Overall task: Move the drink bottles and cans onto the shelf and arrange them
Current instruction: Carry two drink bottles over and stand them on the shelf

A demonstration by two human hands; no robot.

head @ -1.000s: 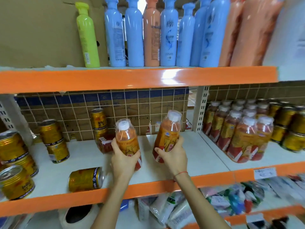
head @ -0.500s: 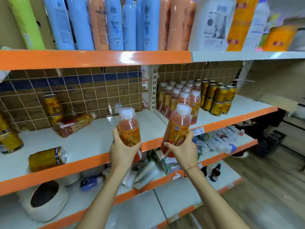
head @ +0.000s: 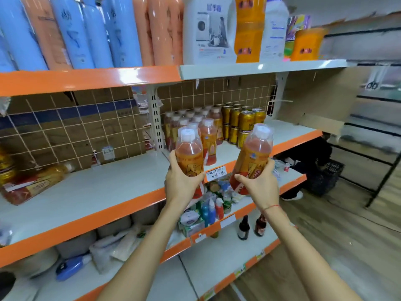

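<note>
My left hand (head: 181, 181) grips an orange drink bottle (head: 189, 152) with a white cap, held upright in front of the shelf edge. My right hand (head: 259, 185) grips a second orange bottle (head: 252, 156), tilted slightly right. Both hang in the air before the right shelf bay (head: 288, 132), where several matching bottles (head: 208, 131) stand in rows beside stacked gold cans (head: 244, 122). Another orange bottle (head: 34, 184) lies on its side on the left shelf bay (head: 97, 185), with gold cans (head: 4, 168) at the far left edge.
An upright post (head: 155, 120) divides the two bays. Tall blue and peach bottles (head: 93, 33) and detergent jugs (head: 209, 31) fill the shelf above. The shelf below holds packets and small bottles (head: 208, 209); two dark bottles (head: 243, 228) stand lower. Wooden floor lies right.
Both hands have carried their bottles off the left bay and rightward toward the right bay. The view has swung right, so the gold cans on the left have mostly left the frame.
</note>
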